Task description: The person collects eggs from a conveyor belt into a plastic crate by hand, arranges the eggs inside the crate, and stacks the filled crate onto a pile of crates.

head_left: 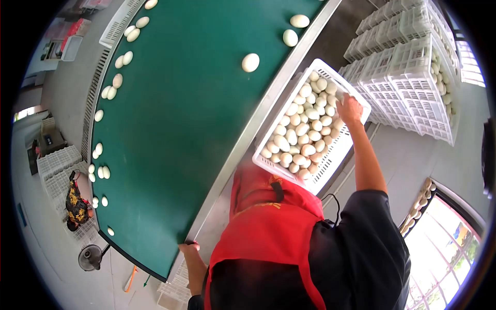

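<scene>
A white plastic crate (342, 76) full of pale eggs (302, 129) stands against the near side of the green conveyor belt (170, 129). My right hand (350, 108) is at the eggs by the crate's right side, its fingers curled; what they hold is hidden. Down at the belt's near corner, my left hand (190, 247) grips the metal edge rail (219, 181). On the belt, a single egg (250, 62) lies apart, with another egg (290, 37) and one more egg (299, 21) close to the rail.
Stacked white crates (398, 77) holding eggs rise at the right. Several eggs (118, 80) line the belt's far side. Beyond it, a person in a patterned top (77, 204) is near more crates (59, 161). A grey fan (91, 257) stands at lower left.
</scene>
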### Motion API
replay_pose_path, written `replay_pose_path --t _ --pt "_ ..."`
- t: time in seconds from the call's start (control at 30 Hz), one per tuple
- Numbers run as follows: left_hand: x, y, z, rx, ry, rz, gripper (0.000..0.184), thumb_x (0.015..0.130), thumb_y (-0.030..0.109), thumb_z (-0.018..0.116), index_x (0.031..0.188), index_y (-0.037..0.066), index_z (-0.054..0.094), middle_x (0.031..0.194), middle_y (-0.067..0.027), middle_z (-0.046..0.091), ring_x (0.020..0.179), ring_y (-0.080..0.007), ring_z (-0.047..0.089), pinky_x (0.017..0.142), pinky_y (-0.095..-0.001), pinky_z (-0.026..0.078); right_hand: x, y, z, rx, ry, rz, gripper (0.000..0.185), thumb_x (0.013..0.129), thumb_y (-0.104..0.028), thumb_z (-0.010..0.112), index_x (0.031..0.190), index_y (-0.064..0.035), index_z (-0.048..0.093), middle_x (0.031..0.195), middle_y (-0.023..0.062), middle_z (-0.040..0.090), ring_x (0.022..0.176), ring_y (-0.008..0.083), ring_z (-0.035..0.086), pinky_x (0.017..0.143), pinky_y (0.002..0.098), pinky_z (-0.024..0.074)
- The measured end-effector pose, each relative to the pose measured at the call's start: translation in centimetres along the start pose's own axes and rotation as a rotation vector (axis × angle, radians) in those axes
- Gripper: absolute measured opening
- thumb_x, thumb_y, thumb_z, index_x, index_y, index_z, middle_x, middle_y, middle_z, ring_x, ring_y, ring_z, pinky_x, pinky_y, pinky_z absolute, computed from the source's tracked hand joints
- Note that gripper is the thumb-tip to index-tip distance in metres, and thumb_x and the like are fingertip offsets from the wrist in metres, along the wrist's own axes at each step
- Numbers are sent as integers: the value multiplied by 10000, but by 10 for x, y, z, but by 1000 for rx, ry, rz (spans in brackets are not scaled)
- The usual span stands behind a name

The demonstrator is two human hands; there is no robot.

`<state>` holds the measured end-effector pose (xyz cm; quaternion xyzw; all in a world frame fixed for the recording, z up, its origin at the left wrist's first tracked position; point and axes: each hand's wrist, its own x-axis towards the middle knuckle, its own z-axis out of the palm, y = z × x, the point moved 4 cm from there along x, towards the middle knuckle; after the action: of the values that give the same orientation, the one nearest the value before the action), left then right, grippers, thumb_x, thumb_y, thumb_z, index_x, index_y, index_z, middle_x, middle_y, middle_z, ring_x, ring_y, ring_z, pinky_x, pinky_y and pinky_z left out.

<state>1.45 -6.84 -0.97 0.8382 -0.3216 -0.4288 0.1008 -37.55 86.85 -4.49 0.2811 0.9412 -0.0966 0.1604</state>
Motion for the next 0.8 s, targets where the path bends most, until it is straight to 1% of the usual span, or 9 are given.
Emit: replay_pose_path --t 0.03,0.1,0.17,0.33,0.43,0.5,0.57,0.63,0.8 --pt "9 -2 1 -17 55 -37 336 857 519 615 1085 299 727 1235 114 678 1107 -120 590 814 -361 468 -1 -14 -14 129 231 -191 477 871 -302 708 1273 -55 645 1103 222 705 974 404 703 873 501 553" --pt "33 -1 0 -46 161 -101 400 877 532 561 1150 293 731 1314 100 661 1176 -127 580 866 -361 485 -1 -65 -62 405 312 -343 482 879 -345 719 1254 -48 657 1043 189 712 950 385 705 855 467 556" --pt "16 5 16 1 230 7 458 904 494 511 1214 225 713 1348 47 658 1197 -164 596 923 -363 489 11 -116 -104 565 472 -387 547 888 -393 730 1302 -49 633 1062 163 706 972 367 700 851 469 549" --pt "-22 -1 31 -9 394 221 585 962 366 404 1345 2 655 1398 -120 659 1225 -268 648 1074 -383 494 68 -214 -132 323 344 -216 838 920 -626 640 1518 -91 400 1343 294 545 1147 454 640 967 474 534" --pt "-18 -5 39 104 470 121 559 986 447 370 1285 113 703 1317 -75 708 1206 -231 643 1066 -418 472 99 -249 -113 93 134 -176 884 877 -737 611 1451 -76 482 1373 268 550 1171 425 642 976 484 533" --pt "-82 -13 48 20 516 122 532 967 417 412 1265 95 712 1298 -78 714 1172 -214 652 1049 -390 492 100 -261 -111 88 85 -183 856 848 -757 634 1423 -130 539 1344 246 574 1171 416 645 984 494 528" --pt "-162 -17 57 -40 550 106 506 948 387 454 1245 77 722 1279 -80 721 1139 -196 662 1033 -362 512 93 -277 -93 20 64 -301 845 858 -746 634 1456 -159 524 1330 230 585 1165 410 649 979 497 531" --pt "-170 -20 64 -34 455 153 564 948 375 410 1278 15 692 1344 -115 687 1195 -274 660 1049 -406 519 62 -296 -83 46 83 -493 798 895 -732 603 1487 -205 510 1338 242 572 1150 441 644 970 509 535" --pt "-89 -50 29 204 521 106 650 929 486 531 1382 21 559 1420 -156 574 1269 -318 590 1048 -452 501 -28 -340 -43 216 166 -776 748 891 -702 634 1421 -176 589 1400 240 525 1118 429 658 929 491 560"
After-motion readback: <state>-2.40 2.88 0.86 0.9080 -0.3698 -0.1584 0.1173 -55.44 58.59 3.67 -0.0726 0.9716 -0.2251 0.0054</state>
